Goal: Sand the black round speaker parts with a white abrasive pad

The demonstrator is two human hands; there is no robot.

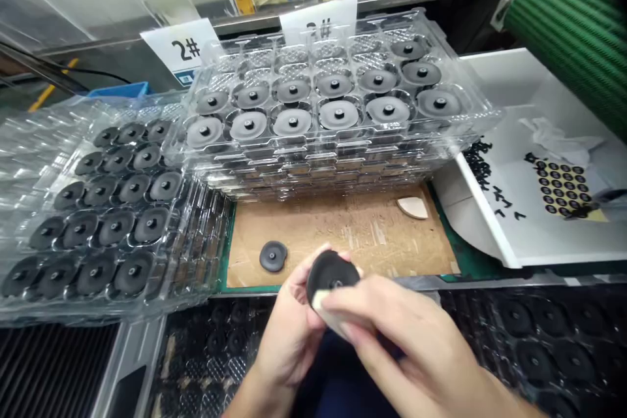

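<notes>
At far left, a stack of clear plastic trays [29, 163] holds dark grey discs with central studs, and beside it a taller stack of clear trays [318, 173] holds paler grey discs. Behind that stack stands a white card marked "2#" [183, 46]. In front lies a brown fibreboard mat [343, 235], carrying one loose dark disc [273, 256] and, farther right, a pale wedge-shaped piece [413, 207].

Just off the mat's front edge, the left hand [289, 326] curls its fingers around a dark round disc [330, 274], holding it on edge, well above the dark trays below. The right hand [406, 339] comes in close with its fingers together, clamping a pale pad [323, 304] against the disc's lower face. The pad's material is hard to tell.

At far right, a white tray [533, 235] holds a sheet of small black rings [563, 186], with loose black pieces beside it.
</notes>
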